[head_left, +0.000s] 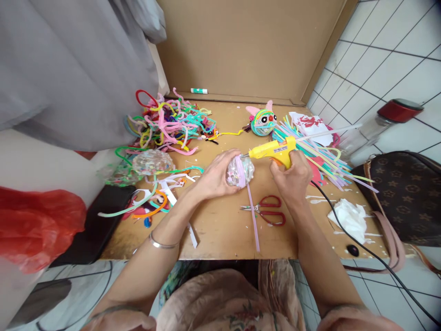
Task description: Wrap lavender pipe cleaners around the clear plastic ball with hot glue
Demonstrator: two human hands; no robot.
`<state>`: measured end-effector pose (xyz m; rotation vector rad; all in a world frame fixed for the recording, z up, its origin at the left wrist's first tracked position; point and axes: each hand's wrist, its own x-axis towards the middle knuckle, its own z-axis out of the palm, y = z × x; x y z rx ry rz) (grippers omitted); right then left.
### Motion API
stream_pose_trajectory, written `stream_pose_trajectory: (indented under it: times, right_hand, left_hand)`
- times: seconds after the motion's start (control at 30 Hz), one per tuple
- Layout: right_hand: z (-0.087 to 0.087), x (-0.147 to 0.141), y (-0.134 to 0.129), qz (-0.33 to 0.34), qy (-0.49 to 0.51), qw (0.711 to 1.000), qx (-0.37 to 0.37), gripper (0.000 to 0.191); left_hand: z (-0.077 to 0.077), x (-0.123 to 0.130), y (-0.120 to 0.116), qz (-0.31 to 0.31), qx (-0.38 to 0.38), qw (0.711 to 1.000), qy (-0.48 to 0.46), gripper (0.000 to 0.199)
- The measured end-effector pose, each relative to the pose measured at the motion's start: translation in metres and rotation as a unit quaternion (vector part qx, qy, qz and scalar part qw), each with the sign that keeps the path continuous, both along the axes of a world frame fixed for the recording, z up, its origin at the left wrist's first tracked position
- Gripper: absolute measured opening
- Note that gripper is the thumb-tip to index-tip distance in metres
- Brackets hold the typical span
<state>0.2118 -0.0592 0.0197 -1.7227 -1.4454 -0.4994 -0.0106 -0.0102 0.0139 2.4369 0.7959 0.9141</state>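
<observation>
Hands mid-frame over counter (220,230): left hand (215,177) gripped clear ball (240,171) w/ pink strip, right hand (292,177) held yellow glue gun (274,151), nozzle at ball.

Home craft corner: pipe cleaners (165,122), cardboard tabletop (220,230), tiled floor (379,55).

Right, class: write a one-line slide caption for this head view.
Left hand steadies a clear ball while right hand aims a yellow glue gun at it.

Glossy plastic glue gun (274,150) (yellow), matt cardboard table (220,230).
</observation>
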Motion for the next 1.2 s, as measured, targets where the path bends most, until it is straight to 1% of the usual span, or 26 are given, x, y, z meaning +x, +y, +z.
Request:
stream_pose_trajectory:
  times: [0.13,0.23,0.33,0.43,0.57,0.67,0.73,0.8,0.83,0.87,0.9,0.93,0.97,1.0,1.03,1.07,1.1,1.13,1.2]
  right_hand:
    - [-0.001,0.006,0.005,-0.034,0.049,0.997,-0.038,0.018]
    - [-0.002,0.015,0.009,-0.056,0.097,0.990,-0.080,0.026]
    - [-0.003,0.023,0.010,-0.079,0.133,0.976,-0.153,0.037]
    - [-0.005,0.027,0.009,-0.103,0.146,0.957,-0.230,0.046]
    - [-0.012,0.030,0.005,-0.137,0.115,0.939,-0.295,0.050]
    - [-0.018,0.034,0.003,-0.163,0.074,0.930,-0.320,0.051]
    - [-0.020,0.036,-0.001,-0.183,0.022,0.932,-0.312,0.053]
    - [-0.019,0.034,-0.007,-0.192,-0.052,0.945,-0.261,0.050]
    - [-0.018,0.032,-0.011,-0.181,-0.095,0.953,-0.224,0.044]
    - [-0.017,0.028,-0.015,-0.154,-0.140,0.960,-0.187,0.035]
    - [-0.016,0.023,-0.019,-0.107,-0.187,0.964,-0.156,0.026]
    - [-0.015,0.018,-0.024,-0.038,-0.238,0.961,-0.137,0.021]
    - [-0.015,0.011,-0.028,0.045,-0.289,0.947,-0.130,0.022]
    - [-0.016,0.005,-0.031,0.135,-0.334,0.923,-0.133,0.023]
    - [-0.017,-0.001,-0.034,0.211,-0.369,0.894,-0.140,0.023]
    - [-0.019,-0.006,-0.035,0.255,-0.388,0.874,-0.144,0.024]
    - [-0.021,-0.011,-0.035,0.286,-0.402,0.857,-0.147,0.023]
    - [-0.022,-0.013,-0.035,0.305,-0.409,0.847,-0.147,0.021]
    - [-0.024,-0.015,-0.033,0.329,-0.409,0.840,-0.140,0.020]
  left_hand:
    - [-0.001,0.000,0.001,0.007,-0.006,1.000,-0.007,0.083]
    - [-0.002,0.001,0.002,0.005,-0.006,1.000,-0.008,0.082]
    - [-0.002,0.001,0.002,0.005,-0.002,1.000,-0.010,0.082]
    - [-0.002,0.002,0.001,0.010,-0.003,1.000,-0.009,0.080]
    - [0.000,0.002,0.000,0.011,-0.010,1.000,-0.008,0.079]
    - [0.000,0.001,0.001,0.009,-0.015,1.000,-0.007,0.080]
    - [0.000,0.001,0.001,0.010,-0.019,1.000,-0.007,0.080]
    - [-0.001,0.001,0.001,0.011,-0.021,1.000,-0.009,0.081]
    - [-0.001,0.001,0.001,0.010,-0.023,1.000,-0.009,0.081]
    - [0.000,0.001,0.001,0.010,-0.025,1.000,-0.010,0.082]
    - [0.000,0.001,0.001,0.010,-0.026,1.000,-0.011,0.082]
    - [0.000,0.001,0.001,0.010,-0.026,1.000,-0.013,0.082]
    - [0.000,0.001,0.001,0.010,-0.024,1.000,-0.015,0.081]
    - [0.000,0.001,0.002,0.009,-0.021,1.000,-0.016,0.081]
    - [0.000,0.002,0.002,0.007,-0.018,1.000,-0.017,0.080]
    - [0.000,0.002,0.002,0.005,-0.015,1.000,-0.017,0.080]
    - [-0.001,0.002,0.002,0.004,-0.012,1.000,-0.018,0.079]
    - [-0.001,0.002,0.002,0.003,-0.010,1.000,-0.017,0.079]
    - [-0.002,0.002,0.003,0.002,-0.006,1.000,-0.017,0.080]
